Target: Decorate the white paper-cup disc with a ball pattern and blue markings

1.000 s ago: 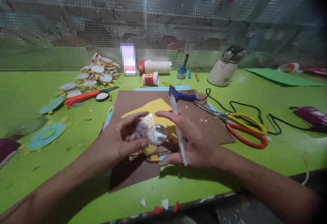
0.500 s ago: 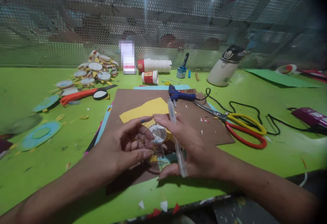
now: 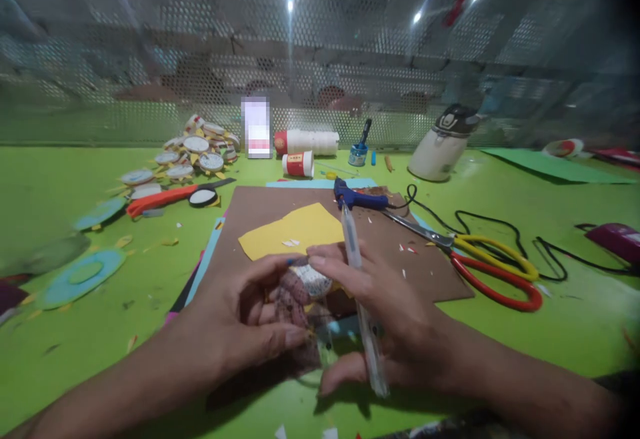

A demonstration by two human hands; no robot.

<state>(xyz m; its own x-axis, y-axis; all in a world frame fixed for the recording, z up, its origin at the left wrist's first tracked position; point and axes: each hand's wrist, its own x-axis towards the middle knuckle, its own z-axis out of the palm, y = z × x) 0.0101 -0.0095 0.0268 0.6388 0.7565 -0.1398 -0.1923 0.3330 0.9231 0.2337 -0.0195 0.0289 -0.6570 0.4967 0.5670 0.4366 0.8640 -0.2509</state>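
Note:
My left hand (image 3: 250,315) curls its fingers and thumb around a small round craft piece (image 3: 314,281) with a white, dark-dotted face. The piece is blurred, and its lower part looks see-through and smeared. My right hand (image 3: 395,299) has a clear-barrelled pen (image 3: 367,339) tucked between thumb and fingers, tip pointing up and away. Its fingertips touch the top edge of the round piece. Just beyond both hands lies a sheet of yellow paper (image 3: 295,229) on a brown board (image 3: 425,272).
Right of the board are scissors (image 3: 500,272) with red and yellow handles. A blue glue gun (image 3: 363,199) rests on its far edge. An orange cutter (image 3: 165,199) and a pile of round crafts (image 3: 197,145) lie left. Paper cups (image 3: 299,164) and a kettle (image 3: 443,145) stand behind.
The view has tilted up a little, so the scene sits lower. The round piece has tipped between my hands, its dotted face now flatter and more blurred. Both hands keep their hold.

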